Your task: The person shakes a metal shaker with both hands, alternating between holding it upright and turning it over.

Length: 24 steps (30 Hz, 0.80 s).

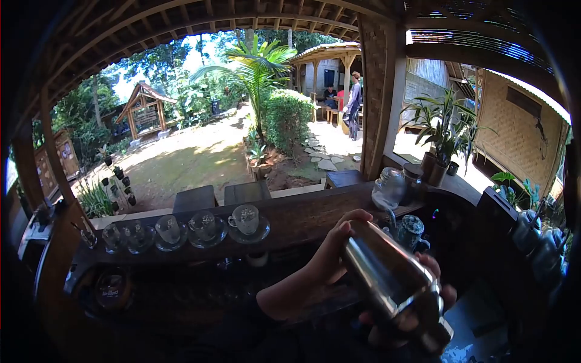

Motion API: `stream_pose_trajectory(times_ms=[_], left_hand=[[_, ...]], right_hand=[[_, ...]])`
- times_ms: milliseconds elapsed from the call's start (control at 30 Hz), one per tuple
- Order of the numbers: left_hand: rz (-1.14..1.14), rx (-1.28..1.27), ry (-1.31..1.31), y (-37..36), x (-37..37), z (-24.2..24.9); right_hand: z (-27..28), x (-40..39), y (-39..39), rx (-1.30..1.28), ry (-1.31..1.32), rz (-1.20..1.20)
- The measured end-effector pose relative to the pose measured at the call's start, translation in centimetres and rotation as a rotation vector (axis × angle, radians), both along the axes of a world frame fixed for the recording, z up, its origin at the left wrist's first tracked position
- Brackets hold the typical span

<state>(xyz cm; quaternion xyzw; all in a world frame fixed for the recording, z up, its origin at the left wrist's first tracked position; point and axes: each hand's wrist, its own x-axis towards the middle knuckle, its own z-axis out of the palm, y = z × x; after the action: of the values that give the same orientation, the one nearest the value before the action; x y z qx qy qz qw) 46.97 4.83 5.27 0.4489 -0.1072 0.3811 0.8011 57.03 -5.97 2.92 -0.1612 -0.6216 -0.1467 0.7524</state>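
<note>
A shiny metal cocktail shaker (387, 266) is held tilted in front of me, its base up and to the left, its capped end down and to the right. My left hand (330, 254) is closed round the base end, thumb over its edge. Around the lid end wrap the fingers of my right hand (445, 293), partly hidden behind the shaker and in shadow. Just beyond the shaker stand a patterned cup or jar (411, 230) and a clear glass jar (388, 186).
Along the wooden counter (302, 212) on the left stand several glass cups on saucers, one being a cup (246, 219). A potted plant (437, 163) is at the right. Kettles (528, 230) hang or stand at far right. Beyond, a person (353, 106) stands outdoors.
</note>
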Motion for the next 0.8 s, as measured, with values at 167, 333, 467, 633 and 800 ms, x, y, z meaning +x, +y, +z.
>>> stream_pose_trajectory(times_ms=[167,333,467,633,800], left_hand=[[-0.019,-0.220,0.097,2.5,-1.6,-1.2],[0.160,-0.367,0.114,1.7,-6.7,-0.2],[-0.095,-0.012,-0.242,1.1,-12.5,0.7],[0.179,-0.643,-0.110,6.1,-17.6,-8.6],[0.097,-0.453,-0.381,-2.5,-26.3,-3.9]], right_hand=[[2.0,-1.3,3.4,-0.087,-0.030,-0.005],[4.5,-4.2,5.1,-0.064,-0.106,0.126],[-0.2,-7.6,0.7,-0.546,-0.091,0.657],[1.4,-15.4,11.6,-0.166,-0.341,0.285],[5.5,-21.4,4.7,-0.264,-0.910,0.537]])
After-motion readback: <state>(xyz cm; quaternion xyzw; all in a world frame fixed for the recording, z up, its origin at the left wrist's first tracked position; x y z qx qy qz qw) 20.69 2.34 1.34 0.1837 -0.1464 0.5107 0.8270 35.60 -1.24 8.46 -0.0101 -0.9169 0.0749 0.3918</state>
